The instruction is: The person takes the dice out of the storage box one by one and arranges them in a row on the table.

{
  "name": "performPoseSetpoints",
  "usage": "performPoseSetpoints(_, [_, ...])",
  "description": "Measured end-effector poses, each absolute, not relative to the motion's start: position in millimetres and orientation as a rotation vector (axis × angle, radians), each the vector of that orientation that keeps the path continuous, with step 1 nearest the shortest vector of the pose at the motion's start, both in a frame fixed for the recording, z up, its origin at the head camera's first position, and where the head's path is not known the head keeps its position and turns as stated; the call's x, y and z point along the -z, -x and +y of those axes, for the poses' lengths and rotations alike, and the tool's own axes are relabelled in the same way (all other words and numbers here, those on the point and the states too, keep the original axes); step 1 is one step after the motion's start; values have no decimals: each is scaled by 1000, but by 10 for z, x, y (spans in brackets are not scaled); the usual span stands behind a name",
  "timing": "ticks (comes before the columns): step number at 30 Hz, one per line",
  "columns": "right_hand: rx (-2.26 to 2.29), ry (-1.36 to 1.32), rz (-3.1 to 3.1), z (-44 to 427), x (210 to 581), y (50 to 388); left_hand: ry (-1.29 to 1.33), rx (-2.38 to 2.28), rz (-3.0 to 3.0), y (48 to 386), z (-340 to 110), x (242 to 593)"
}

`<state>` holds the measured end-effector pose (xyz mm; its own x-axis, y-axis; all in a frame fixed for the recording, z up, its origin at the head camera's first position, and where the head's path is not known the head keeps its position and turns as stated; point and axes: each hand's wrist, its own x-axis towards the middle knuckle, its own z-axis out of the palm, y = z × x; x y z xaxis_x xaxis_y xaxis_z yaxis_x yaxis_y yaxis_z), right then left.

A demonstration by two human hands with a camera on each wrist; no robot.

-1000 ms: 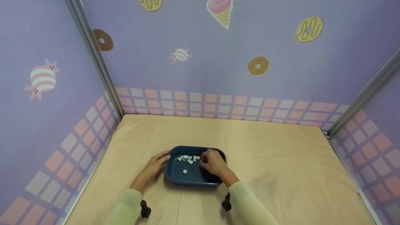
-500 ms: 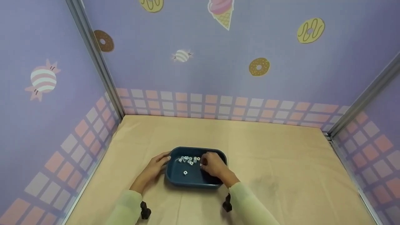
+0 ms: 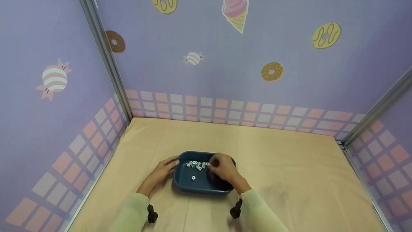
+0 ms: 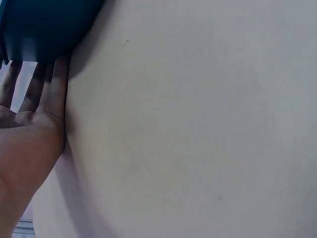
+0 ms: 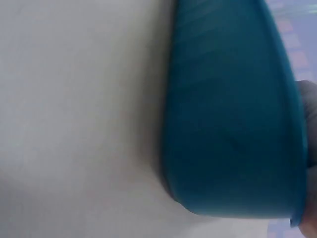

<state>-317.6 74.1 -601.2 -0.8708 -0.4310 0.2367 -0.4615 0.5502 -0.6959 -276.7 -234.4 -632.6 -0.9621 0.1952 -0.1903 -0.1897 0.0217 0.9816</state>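
Observation:
Inside the dark blue tray (image 3: 204,185), small white dice (image 3: 194,164) cluster toward the back, and a single die (image 3: 193,178) lies nearer the front. My left hand (image 3: 161,171) touches the tray's left side, thumb at the rim; in the left wrist view its fairly straight fingers meet the tray wall. Reaching over the tray's right part, my right hand (image 3: 224,168) is curled, fingertips pinched at a die (image 3: 207,164) beside the cluster; the fingers partly hide it. The right wrist view shows mostly the tray's outer wall (image 5: 228,119), with a sliver of my hand (image 5: 309,144) beyond the rim.
A beige cloth (image 3: 289,167) covers the table around the tray. Purple walls (image 3: 209,77) with sweets and a checked band stand behind and at both sides, with metal posts (image 3: 111,64) in the corners. Black devices (image 3: 236,209) hang at both wrists.
My right hand has shifted slightly toward the back of the tray, its fingertips now beside the rightmost clustered die. My left hand keeps its place on the tray. The head view has shifted slightly.

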Motion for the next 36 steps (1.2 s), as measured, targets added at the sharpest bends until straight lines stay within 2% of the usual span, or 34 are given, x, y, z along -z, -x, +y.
performPoseSetpoints(5, [-1564,-661,-2491,934,5810,3198,6,-2035,2022,2777,-2347,6350])
performPoseSetpoints(13, [-1436,-726,-2530,1482,5617,3219,40,-2044,2018,2784,-2362,6364])
performPoseSetpoints(22, [-1253,-744,-2691,1968,5930,3075,-23,-2050,1980,2798,-2342,6364])
performPoseSetpoints(30, [-1119,-818,-2827,2006,6200,2996,-20,-2039,1990,2793,-2334,6336])
performPoseSetpoints(36, [-1083,-838,-2862,2003,6243,2992,-14,-2017,2006,2792,-2348,6326])
